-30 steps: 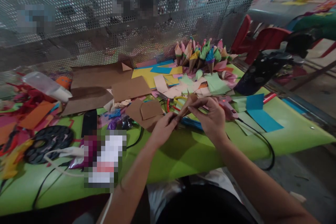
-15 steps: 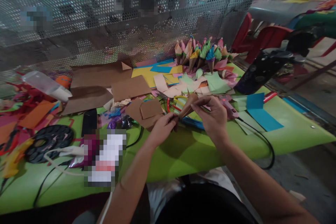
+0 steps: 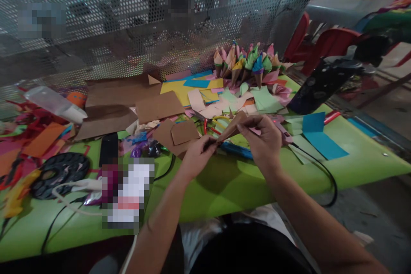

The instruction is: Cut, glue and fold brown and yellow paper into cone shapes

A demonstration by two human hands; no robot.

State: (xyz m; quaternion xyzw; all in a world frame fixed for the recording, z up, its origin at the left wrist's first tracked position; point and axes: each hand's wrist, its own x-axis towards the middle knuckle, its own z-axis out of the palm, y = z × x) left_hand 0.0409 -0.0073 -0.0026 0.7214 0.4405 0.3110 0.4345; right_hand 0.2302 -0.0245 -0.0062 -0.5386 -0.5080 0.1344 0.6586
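Between my two hands is a small brown paper cone (image 3: 231,127), its narrow end pointing to the lower left. My left hand (image 3: 199,154) pinches the tip of the cone. My right hand (image 3: 263,141) has its thumb and fingers closed on the cone's wide end. Under the cone lie blue-handled and red-and-yellow tools (image 3: 236,149), partly covered by my hands. Just right of my right hand rests a pink glue gun (image 3: 282,132) with a small red light and a black cord. Cut brown paper pieces (image 3: 185,132) lie left of my left hand.
Several finished paper ice-cream cones (image 3: 252,64) stand at the back right before a perforated metal panel (image 3: 128,21). A dark tumbler (image 3: 316,85) stands at the right, blue paper (image 3: 323,139) nearby. Brown sheets (image 3: 118,94), a black palette (image 3: 64,174) and a blurred phone-like object (image 3: 130,192) lie left.
My right hand has shifted slightly right and down with the wide end of the cone. The cone looks longer and flatter between my hands; my left hand has barely moved.
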